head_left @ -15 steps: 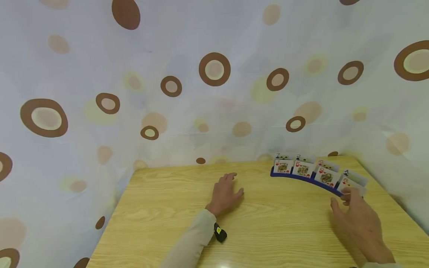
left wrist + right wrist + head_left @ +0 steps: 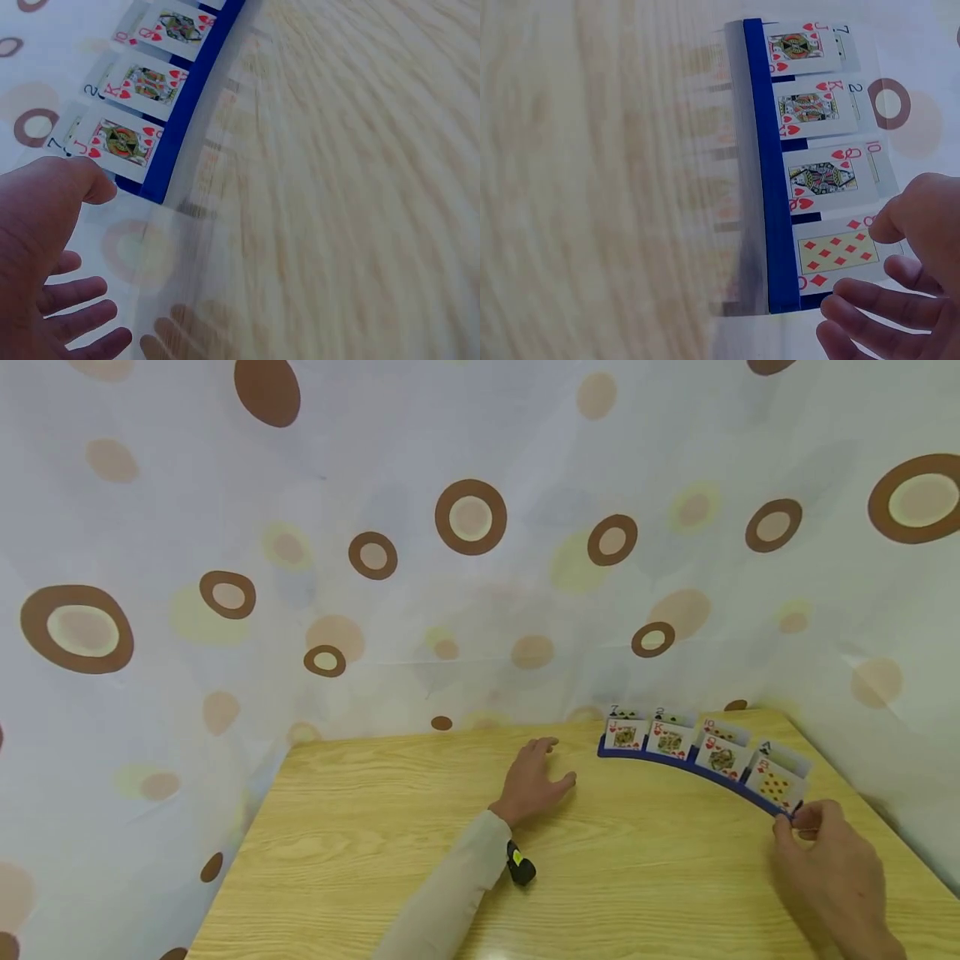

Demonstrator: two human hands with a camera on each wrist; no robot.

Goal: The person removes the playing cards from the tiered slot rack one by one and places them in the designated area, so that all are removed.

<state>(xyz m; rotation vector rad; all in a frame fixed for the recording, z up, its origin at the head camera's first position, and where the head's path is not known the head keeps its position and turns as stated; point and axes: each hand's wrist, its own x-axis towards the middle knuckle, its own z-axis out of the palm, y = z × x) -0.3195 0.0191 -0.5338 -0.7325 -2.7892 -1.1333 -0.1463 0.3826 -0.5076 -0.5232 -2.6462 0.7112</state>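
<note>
A curved blue card holder point(image 2: 693, 768) stands on the table with several playing cards upright in two rows. In front are the jack point(image 2: 626, 735), king point(image 2: 670, 741) and queen of hearts point(image 2: 722, 760) and the eight of diamonds point(image 2: 776, 787); a seven, two, ten and ace peek out behind. My right hand point(image 2: 832, 856) is at the holder's right end, thumb and fingers apart in the right wrist view; contact is uncertain. My left hand point(image 2: 531, 783) reaches toward the holder's left end, fingers spread and holding nothing. In the left wrist view its thumb point(image 2: 94, 184) appears near the jack.
The wooden table point(image 2: 375, 827) meets a patterned curtain or wall covering point(image 2: 480, 602) at the back, close behind the holder. Similar covering rises along the right side. A dark strap device point(image 2: 520, 864) sits on the left wrist.
My right hand has moved from in front of the eight of diamonds to the holder's right end. My left hand has shifted right, nearer the holder. The holder stays in place.
</note>
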